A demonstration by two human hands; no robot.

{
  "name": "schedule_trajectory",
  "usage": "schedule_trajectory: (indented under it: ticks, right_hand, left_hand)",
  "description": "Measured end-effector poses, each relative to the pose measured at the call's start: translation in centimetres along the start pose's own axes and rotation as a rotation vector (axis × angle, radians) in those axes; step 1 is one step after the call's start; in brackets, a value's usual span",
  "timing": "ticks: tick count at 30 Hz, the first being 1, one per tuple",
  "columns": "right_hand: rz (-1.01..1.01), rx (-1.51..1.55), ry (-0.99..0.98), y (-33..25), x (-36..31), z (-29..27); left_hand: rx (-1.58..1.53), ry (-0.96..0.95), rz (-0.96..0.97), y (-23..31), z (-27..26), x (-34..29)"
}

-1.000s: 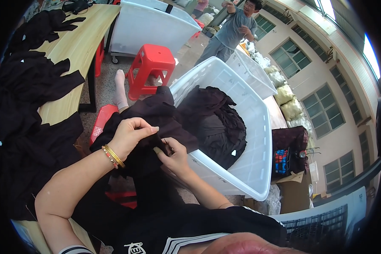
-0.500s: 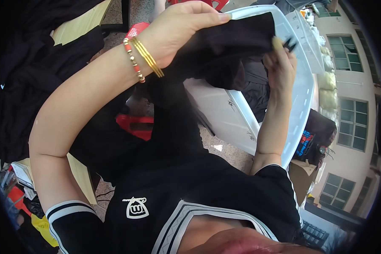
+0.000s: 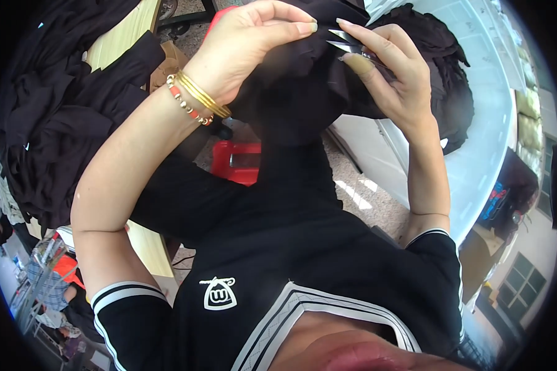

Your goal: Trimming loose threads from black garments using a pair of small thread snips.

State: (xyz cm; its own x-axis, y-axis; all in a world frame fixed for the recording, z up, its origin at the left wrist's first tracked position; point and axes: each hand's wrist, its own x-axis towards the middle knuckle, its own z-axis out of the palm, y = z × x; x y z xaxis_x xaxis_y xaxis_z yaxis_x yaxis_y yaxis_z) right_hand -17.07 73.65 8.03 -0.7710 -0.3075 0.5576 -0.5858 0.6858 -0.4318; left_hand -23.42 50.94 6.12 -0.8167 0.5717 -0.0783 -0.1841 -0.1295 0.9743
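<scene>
Thread snips (image 3: 346,42) with two pointed metal blades sit in my right hand (image 3: 399,68), blades parted and pointing left. A tan wrap covers that thumb's tip. My left hand (image 3: 247,46) faces them, thumb and forefinger pinched together just left of the blades; what lies between those fingertips is too small to tell. Behind and below both hands spreads a dark garment (image 3: 303,86), bunched over my lap. Gold bangles and a beaded bracelet (image 3: 192,102) circle my left wrist.
A large pale plastic bin (image 3: 492,142) stands at the right, with dark cloth (image 3: 442,80) heaped in it. More dark garments (image 3: 62,130) cover a wooden table (image 3: 120,37) on the left. A red stool (image 3: 236,162) shows below my lap.
The garment, stretched between my hands before, now hangs lower and bunched. My right hand has moved left and turned, bringing the snips' blades close to my left fingertips. The view has shifted.
</scene>
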Motion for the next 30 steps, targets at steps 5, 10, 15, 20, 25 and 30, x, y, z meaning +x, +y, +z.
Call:
schedule_trajectory:
  ticks: [5,10,15,20,25,30]
  right_hand:
    - [-0.011,0.028,-0.088,-1.1,0.3,-0.6]
    - [0.047,0.016,-0.145,-1.4,0.2,0.0]
    - [0.066,0.058,-0.172,-1.6,0.2,0.2]
    - [0.098,0.096,-0.215,-0.8,-0.2,0.0]
    - [0.506,0.476,-0.135,-1.8,-0.5,0.9]
    - [0.491,0.752,-0.031,0.2,-0.4,0.0]
  left_hand:
    - [0.085,0.024,-0.064,0.4,-0.4,-0.5]
    - [0.034,0.018,-0.109,1.4,0.6,-0.8]
    - [-0.214,-0.096,-0.137,1.0,0.1,-1.0]
    - [-0.055,-0.063,-0.131,1.4,0.4,-0.8]
    - [-0.164,-0.104,-0.134,0.8,0.5,-0.3]
    - [-0.172,-0.159,-0.196,0.1,-1.1,0.5]
